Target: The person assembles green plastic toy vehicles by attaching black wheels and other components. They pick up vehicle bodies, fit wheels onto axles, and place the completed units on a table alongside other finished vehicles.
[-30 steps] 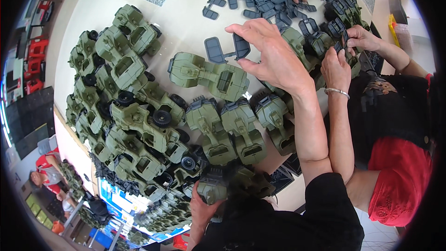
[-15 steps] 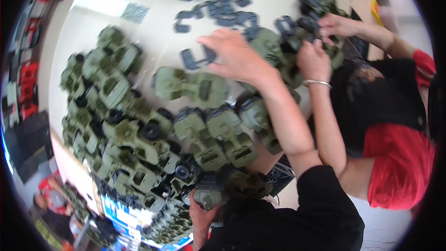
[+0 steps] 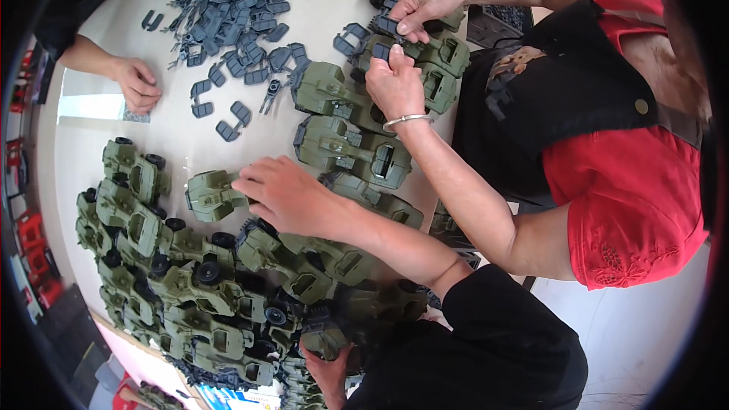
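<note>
My right hand (image 3: 285, 193) is curled over one end of an olive-green toy vehicle (image 3: 211, 196), which lies apart from the others on the pale table. Its far fingers are partly hidden. Low in the picture, close to my body, my left hand (image 3: 331, 373) grips another green toy vehicle (image 3: 324, 340) with a dark part at its top. Just beyond my right hand lies a dark grey U-shaped plastic part (image 3: 228, 133). A similar grey part (image 3: 201, 100) and a small dark gun-like piece (image 3: 271, 96) are near it.
Green toy vehicles (image 3: 190, 285) crowd the near left of the table. A heap of grey plastic parts (image 3: 228, 7) covers the far side. At right, a co-worker's hands (image 3: 399, 83) hold a grey part over green vehicles; another person's hand (image 3: 138, 85) rests at far left.
My right hand has drawn back from the grey U-shaped part onto the green vehicle. The view has shifted, and another person's hand now rests at the left. My left hand still grips its vehicle.
</note>
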Motion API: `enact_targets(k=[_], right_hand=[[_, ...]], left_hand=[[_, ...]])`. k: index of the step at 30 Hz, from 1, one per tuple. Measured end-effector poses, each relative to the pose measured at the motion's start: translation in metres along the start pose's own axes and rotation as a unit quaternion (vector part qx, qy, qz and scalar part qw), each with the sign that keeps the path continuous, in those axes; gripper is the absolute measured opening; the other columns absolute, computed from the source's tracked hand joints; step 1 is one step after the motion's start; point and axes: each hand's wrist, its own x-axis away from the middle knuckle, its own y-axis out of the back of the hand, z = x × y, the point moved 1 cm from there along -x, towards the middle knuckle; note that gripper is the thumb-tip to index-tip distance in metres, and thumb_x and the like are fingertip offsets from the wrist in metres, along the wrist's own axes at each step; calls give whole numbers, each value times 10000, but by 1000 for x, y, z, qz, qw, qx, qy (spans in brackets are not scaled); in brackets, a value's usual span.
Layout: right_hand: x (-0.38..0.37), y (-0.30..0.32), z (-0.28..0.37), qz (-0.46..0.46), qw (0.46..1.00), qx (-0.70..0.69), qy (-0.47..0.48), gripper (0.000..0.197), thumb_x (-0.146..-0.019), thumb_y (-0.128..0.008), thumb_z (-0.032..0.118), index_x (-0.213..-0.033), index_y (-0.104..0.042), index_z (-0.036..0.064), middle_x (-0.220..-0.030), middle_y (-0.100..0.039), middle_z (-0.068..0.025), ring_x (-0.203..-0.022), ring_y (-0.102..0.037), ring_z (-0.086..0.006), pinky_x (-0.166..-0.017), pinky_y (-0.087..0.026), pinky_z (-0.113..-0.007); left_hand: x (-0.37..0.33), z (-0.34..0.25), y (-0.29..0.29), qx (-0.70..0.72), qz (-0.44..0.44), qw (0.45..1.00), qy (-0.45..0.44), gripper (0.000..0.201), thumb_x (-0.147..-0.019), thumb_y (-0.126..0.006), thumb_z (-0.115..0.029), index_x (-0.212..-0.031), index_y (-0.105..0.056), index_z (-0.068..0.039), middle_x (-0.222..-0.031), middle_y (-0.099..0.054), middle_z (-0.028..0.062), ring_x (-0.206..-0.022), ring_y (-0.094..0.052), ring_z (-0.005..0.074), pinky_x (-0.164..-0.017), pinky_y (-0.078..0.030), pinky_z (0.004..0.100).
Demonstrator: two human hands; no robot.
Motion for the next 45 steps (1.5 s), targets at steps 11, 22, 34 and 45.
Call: enact_targets(k=[11, 22, 34, 45], right_hand=[[23, 1, 9, -21, 1000, -3, 12, 255, -730, -689, 112, -952, -576, 53, -938, -579, -50, -949, -537, -227, -805, -404, -352], [38, 5, 14, 58, 998, -12, -18, 344, -777, -658, 112, -1100, -571, 34, -995, -591, -61, -973, -548, -223, -841, -418, -352], [48, 5, 19, 82, 996, -7, -28, 360, -787, -658, 136, -1118, -564, 31, -1001, -601, -66, -982, -549, -222, -834, -416, -355], [55, 3, 19, 99, 995, 4, -30, 359, -787, -663, 139, -1116, -558, 40, -971, -589, -59, -967, -551, -220, -814, -417, -355]], left_hand=[[4, -1, -2, -30, -19, 999, -38, 1029, -515, -897, -273, -1323, -332, 22, -1119, -568, 238, -1011, -577, 383, -872, -455, 422], [6, -11, -2, -2, 16, 1000, -20, 1035, -545, -878, -207, -1346, -279, 62, -1130, -552, 229, -1029, -556, 316, -894, -433, 383], [8, -3, -4, -12, -8, 999, -33, 975, -515, -890, -251, -1297, -369, 9, -1119, -568, 216, -1016, -574, 356, -876, -450, 405], [10, -6, -4, -47, -23, 998, -45, 1027, -510, -894, -285, -1323, -337, 6, -1129, -563, 232, -1033, -562, 387, -888, -442, 425]])
